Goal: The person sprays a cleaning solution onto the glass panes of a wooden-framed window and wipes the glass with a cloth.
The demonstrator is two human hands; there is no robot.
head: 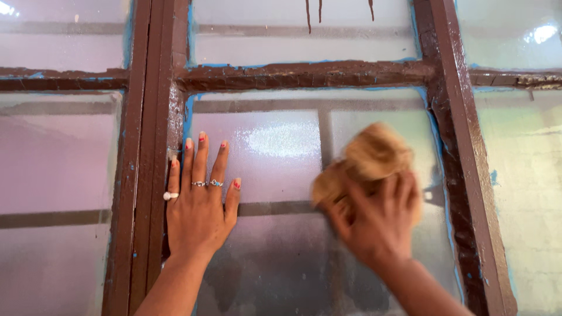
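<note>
two hands work: left hand [196, 205] flat, fingers spread on the frosted glass pane [269, 152]; right hand [374, 219] clutches a crumpled tan cloth [369, 161], blurred. better: firm overlapping strokes into the brown wooden frame [451, 152] corners.

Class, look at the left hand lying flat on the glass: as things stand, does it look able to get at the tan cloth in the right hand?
Probably yes. The left hand lies flat on the frosted pane, and only bare glass separates it from the tan cloth that the right hand presses there. No frame bar crosses between them.
</note>
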